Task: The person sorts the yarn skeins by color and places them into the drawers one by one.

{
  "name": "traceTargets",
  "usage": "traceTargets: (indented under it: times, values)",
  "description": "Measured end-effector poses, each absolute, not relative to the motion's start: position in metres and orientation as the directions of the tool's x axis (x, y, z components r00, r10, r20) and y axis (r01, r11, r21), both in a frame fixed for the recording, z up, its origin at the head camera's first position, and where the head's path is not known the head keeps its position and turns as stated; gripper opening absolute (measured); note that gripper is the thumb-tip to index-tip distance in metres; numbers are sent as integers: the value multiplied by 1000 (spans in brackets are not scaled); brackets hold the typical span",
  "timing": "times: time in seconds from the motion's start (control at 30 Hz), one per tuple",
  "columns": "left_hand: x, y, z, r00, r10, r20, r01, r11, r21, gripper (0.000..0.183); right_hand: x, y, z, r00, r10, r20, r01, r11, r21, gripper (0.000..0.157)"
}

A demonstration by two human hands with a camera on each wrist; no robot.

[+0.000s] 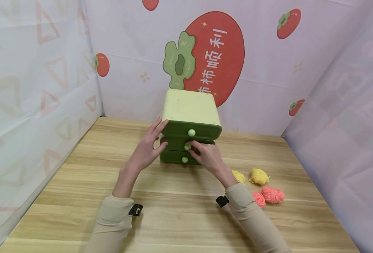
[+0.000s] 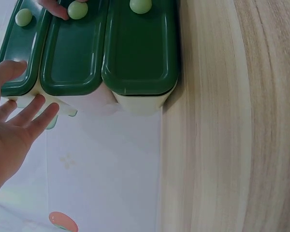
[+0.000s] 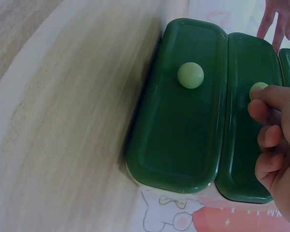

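A small drawer cabinet (image 1: 191,107) with a pale yellow-green top and three dark green drawer fronts stands on the table. Each front bears a round light green knob. My right hand (image 1: 210,158) pinches the middle drawer's knob (image 3: 256,89) between thumb and index finger, the other fingers curled below. At the cabinet's upper left, my left hand (image 1: 144,149) lies with fingers spread. Its thumb is by the drawer fronts, and the other fingers reach along the side, as the left wrist view shows. The bottom drawer front (image 3: 176,130) sits below my right hand.
Two yellow yarn balls (image 1: 259,176) and two pink yarn balls (image 1: 272,195) lie on the wooden table (image 1: 173,225) to the right, partly behind my right forearm. Printed cloth walls (image 1: 129,45) enclose the table at the back and sides.
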State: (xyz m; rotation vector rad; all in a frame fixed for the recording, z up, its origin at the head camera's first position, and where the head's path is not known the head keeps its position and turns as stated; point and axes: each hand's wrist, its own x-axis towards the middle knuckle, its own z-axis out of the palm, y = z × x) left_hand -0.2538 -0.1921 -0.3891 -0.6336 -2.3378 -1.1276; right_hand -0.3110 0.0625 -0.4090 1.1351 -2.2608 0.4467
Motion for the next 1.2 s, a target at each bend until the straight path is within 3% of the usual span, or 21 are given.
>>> traceTargets:
  times: [0.33, 0.77, 1.2]
  values:
    - [-253, -191, -388, -790, 211, 575, 579, 562, 590, 79, -309, 65, -411, -418, -627, 657, -829, 559, 7, 20]
    - [-253, -191, -390, -796, 222, 563, 581, 543, 607, 85, -301, 71, -413, -403, -657, 637, -840, 542, 27, 20]
    - [-252, -192, -391, -826, 217, 520, 541, 566, 623, 92, -284, 77, -416, -346, -671, 656, -862, 503, 60, 22]
